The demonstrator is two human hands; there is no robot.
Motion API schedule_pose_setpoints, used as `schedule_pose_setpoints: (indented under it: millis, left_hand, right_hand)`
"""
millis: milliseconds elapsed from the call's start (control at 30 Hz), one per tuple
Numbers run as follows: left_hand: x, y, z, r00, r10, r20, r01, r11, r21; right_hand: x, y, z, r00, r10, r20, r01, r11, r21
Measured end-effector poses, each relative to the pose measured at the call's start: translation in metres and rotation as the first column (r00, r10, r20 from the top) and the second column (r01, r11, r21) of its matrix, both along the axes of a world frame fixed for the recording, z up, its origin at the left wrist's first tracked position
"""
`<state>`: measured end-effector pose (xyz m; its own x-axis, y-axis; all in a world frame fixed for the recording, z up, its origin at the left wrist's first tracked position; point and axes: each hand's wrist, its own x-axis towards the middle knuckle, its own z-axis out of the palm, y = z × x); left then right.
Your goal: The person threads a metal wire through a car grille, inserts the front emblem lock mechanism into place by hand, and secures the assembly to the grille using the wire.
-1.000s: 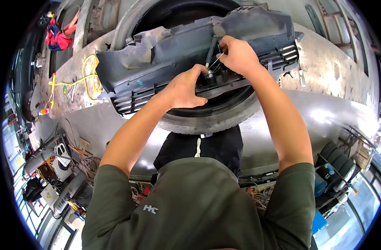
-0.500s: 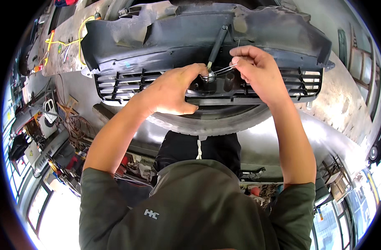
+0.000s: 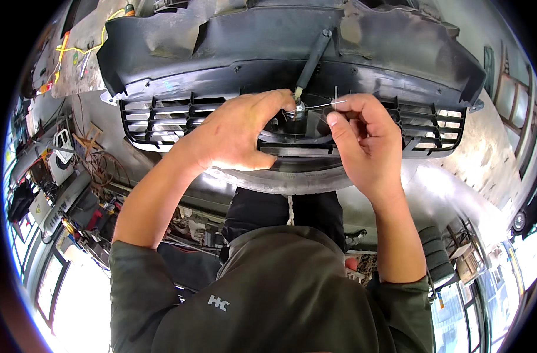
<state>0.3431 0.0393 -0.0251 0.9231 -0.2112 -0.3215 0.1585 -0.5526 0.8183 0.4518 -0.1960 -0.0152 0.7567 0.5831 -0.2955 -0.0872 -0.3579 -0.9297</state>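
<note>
A dark plastic car bumper [image 3: 162,53] with a slatted grille [image 3: 162,120] lies across in front of me. In its middle recess sits a small shiny silver part [image 3: 296,110], with a dark-handled tool [image 3: 314,63] standing slanted, its brass-coloured end down against it. The fingertips of my left hand [image 3: 236,132] reach to the silver part, while its thumb rests apart near the grille's lower bar. My right hand [image 3: 368,138] pinches a thin metal wire [image 3: 322,106] that runs toward the silver part. Its lower fingers are curled.
Beneath the grille is a tyre [image 3: 280,181]. A worn board [image 3: 80,73] at the far left bears a yellow cable [image 3: 83,50] and small tools. Coiled hoses [image 3: 106,167] lie on the left, and a stack of dark round pieces [image 3: 436,256] stands on the right.
My right hand has come down and turned, with its thumb now lower. The wire lies at a flatter angle. My left hand stays at the silver part. The whole view has shifted slightly.
</note>
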Motion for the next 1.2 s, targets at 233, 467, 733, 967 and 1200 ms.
schedule_pose_setpoints:
  millis: [233,467,733,967,1200]
  left_hand:
    - [-0.001,0.002,-0.007,0.998,0.011,0.060,-0.010,1.000,-0.023]
    - [-0.003,0.001,-0.014,0.996,0.024,0.090,-0.020,0.999,-0.048]
    - [-0.004,0.003,-0.015,0.998,0.016,0.058,-0.013,0.999,-0.047]
    - [0.000,0.004,-0.007,0.999,0.000,0.044,0.002,0.999,-0.040]
    - [-0.002,0.004,-0.015,0.997,-0.012,0.079,0.016,0.999,-0.042]
  right_hand:
    - [-0.006,0.010,0.005,0.907,0.219,0.359,-0.117,0.951,-0.285]
    - [-0.010,0.026,0.020,0.878,0.402,0.260,-0.167,0.766,-0.620]
    - [-0.012,0.040,0.020,0.913,0.392,0.112,-0.192,0.657,-0.729]
    - [-0.017,0.041,0.021,0.925,0.316,0.212,-0.091,0.726,-0.682]
    - [-0.016,0.041,0.022,0.950,0.286,0.124,-0.142,0.752,-0.644]
